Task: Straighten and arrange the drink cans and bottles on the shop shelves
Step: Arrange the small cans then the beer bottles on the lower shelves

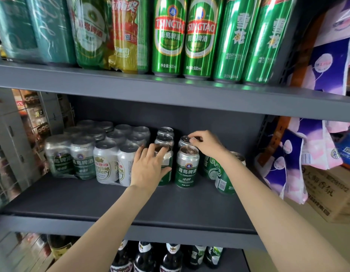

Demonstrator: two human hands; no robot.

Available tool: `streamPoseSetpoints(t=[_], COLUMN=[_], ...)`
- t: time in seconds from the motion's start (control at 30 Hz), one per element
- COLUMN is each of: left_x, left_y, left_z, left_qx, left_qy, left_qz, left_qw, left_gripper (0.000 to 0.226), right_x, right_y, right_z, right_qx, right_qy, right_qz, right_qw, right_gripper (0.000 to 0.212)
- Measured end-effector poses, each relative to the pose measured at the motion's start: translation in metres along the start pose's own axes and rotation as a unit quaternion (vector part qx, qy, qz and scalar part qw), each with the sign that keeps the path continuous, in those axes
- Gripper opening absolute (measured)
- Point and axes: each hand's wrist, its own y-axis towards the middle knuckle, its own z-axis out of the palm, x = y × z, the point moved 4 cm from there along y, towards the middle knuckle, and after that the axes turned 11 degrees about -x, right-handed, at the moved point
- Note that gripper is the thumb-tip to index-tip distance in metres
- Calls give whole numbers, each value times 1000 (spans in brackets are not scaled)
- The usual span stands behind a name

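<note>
On the middle shelf (115, 201): two short rows of loose green-and-silver cans run from near to far.
Left hand (148, 167): clamped round the near can of the left row (167, 161), fingers over its top, thumb on its side.
Right hand (206, 143): fingertips pinch the rim of the far can of the right row (185, 141).
Front can of the right row (187, 166): upright, untouched, between both hands.
Left of the hands: shrink-wrapped can packs (87, 154).
Upper shelf: tall green cans (187, 38).

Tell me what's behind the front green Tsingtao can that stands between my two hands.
Behind that can stands another can, only its silver top showing; the right hand grips its rim with its fingers. Its label and anything deeper on the shelf are hidden.
</note>
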Motion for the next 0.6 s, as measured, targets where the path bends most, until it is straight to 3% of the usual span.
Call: streamPoseSetpoints(t=[0.1,0.23,0.4,0.6], left_x=[1,0,2,-2], left_y=[-11,-38,-55,-52], left_z=[4,0,-2,-1], left_qx=[-8,32,27,24], left_qy=[-27,-82,-157,-89], left_qz=[10,-19,-72,-59], left_qw=[1000,996,985,994], left_gripper=[83,108,106,101], right_x=[2,-6,-6,-9], right_y=[-35,-73,-82,-79], right_z=[-8,9,19,23], right_qx=[-6,43,-5,-30], right_qy=[13,-1,-16,12], right_qz=[-59,-97,-120,-114], right_qw=[998,994,993,993], right_gripper=[32,64,69,68])
